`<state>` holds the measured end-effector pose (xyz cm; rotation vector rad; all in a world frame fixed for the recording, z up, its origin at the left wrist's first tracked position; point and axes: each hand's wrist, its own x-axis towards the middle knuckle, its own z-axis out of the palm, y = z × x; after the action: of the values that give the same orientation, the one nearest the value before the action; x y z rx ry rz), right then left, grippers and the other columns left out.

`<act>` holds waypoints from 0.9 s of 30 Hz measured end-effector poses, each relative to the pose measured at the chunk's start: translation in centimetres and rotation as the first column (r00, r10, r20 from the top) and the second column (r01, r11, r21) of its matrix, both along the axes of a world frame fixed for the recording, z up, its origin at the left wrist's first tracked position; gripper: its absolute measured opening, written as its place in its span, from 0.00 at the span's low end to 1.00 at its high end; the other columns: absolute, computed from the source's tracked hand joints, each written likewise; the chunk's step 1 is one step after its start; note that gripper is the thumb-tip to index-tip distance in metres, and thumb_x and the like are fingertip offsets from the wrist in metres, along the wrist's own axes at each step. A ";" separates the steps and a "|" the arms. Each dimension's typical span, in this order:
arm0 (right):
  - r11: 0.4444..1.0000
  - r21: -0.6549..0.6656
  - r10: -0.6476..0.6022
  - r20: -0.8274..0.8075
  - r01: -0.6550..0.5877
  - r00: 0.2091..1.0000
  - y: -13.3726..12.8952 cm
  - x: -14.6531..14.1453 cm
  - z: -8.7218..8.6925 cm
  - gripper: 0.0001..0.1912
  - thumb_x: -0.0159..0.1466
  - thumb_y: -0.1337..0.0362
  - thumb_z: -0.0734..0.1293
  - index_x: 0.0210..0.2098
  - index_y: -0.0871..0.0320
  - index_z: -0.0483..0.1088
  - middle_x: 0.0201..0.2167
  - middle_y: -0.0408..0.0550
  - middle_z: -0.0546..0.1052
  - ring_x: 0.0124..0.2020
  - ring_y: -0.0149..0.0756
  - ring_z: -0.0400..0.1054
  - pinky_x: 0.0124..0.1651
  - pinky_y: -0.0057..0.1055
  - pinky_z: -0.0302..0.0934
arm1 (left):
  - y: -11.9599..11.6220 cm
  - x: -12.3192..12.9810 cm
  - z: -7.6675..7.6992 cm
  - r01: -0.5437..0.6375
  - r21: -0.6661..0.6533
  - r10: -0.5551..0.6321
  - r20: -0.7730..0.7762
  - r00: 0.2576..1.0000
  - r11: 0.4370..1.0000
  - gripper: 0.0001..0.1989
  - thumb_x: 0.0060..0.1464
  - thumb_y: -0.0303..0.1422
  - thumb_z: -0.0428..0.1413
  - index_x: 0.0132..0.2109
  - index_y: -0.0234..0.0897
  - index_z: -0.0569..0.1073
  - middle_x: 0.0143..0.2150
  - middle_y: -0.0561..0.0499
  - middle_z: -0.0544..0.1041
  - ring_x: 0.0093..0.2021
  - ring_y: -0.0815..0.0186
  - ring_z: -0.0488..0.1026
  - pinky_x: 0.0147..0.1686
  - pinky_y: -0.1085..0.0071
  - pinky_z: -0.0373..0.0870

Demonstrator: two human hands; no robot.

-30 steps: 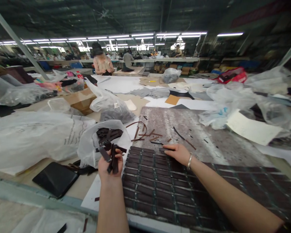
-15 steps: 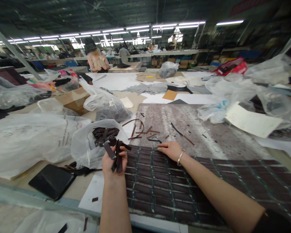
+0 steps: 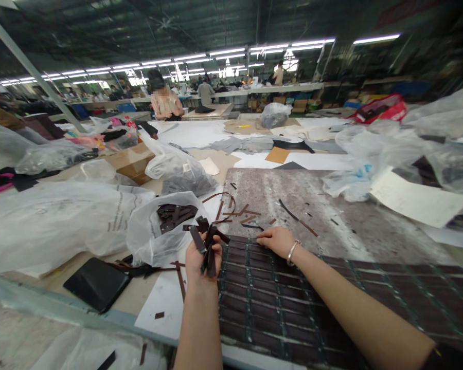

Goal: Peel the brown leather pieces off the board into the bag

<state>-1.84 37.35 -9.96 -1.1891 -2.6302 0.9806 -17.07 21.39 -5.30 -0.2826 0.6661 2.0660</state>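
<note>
My left hand is closed around a bunch of short dark brown strips that fan out above the fingers. My right hand, with a silver bangle at the wrist, rests at the far edge of the rows of dark brown pieces laid side by side on a mottled board. Its fingers are pressed together; anything under the fingertips is too small to make out. Just left of my left hand, an open plastic bag holds many similar strips.
Loose thin scraps lie on the board beyond my hands. A black flat object sits at the left near the table edge. Plastic bags and a white sheet are at the right. Across the table stands a person.
The view has shifted slightly left, so most things appear further right. My left hand, still holding the strips, is nearer my right hand, which stays at the far edge of the rows.
</note>
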 end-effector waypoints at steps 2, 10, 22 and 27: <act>1.000 -0.004 0.007 0.005 -0.007 1.000 -0.1 0.1 0.1 0.12 0.55 0.58 0.64 0.36 0.50 0.76 0.26 0.41 0.77 0.34 0.36 0.70 0.38 0.28 0.60 | 0.2 0.3 0.1 0.005 -0.009 -0.005 0.002 1.000 1.000 0.04 0.51 0.22 0.47 0.32 0.32 0.65 0.30 0.48 0.69 0.25 0.73 0.67 0.15 0.84 0.60; 0.972 0.206 0.091 0.118 -0.114 0.989 -0.9 -0.4 0.9 0.12 0.58 0.58 0.61 0.36 0.49 0.76 0.35 0.44 0.77 0.38 0.40 0.69 0.39 0.32 0.59 | 0.6 0.8 -0.1 0.057 -0.017 -0.057 0.007 0.998 0.998 0.03 0.50 0.23 0.48 0.32 0.32 0.66 0.29 0.49 0.68 0.24 0.74 0.67 0.15 0.85 0.60; 0.767 0.589 0.151 0.220 -0.255 0.964 -3.6 -0.4 1.2 0.11 0.61 0.62 0.59 0.31 0.53 0.74 0.37 0.51 0.70 0.37 0.39 0.63 0.35 0.32 0.55 | 1.3 2.3 -0.3 0.066 -0.030 -0.063 0.094 0.994 0.997 0.01 0.49 0.24 0.49 0.31 0.33 0.64 0.26 0.50 0.67 0.21 0.73 0.66 0.13 0.84 0.57; 0.767 0.544 0.259 0.224 -0.341 0.939 -3.9 -0.4 0.6 0.13 0.60 0.71 0.57 0.34 0.54 0.72 0.32 0.49 0.71 0.36 0.38 0.63 0.36 0.32 0.55 | 1.4 2.6 -0.5 0.098 -0.015 -0.096 0.075 0.993 0.995 0.02 0.49 0.23 0.49 0.32 0.32 0.65 0.27 0.49 0.68 0.22 0.74 0.67 0.14 0.85 0.58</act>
<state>-2.23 33.40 -9.34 -0.7150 -2.9531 0.0673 -14.45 22.77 -5.76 -0.3299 0.6422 1.9482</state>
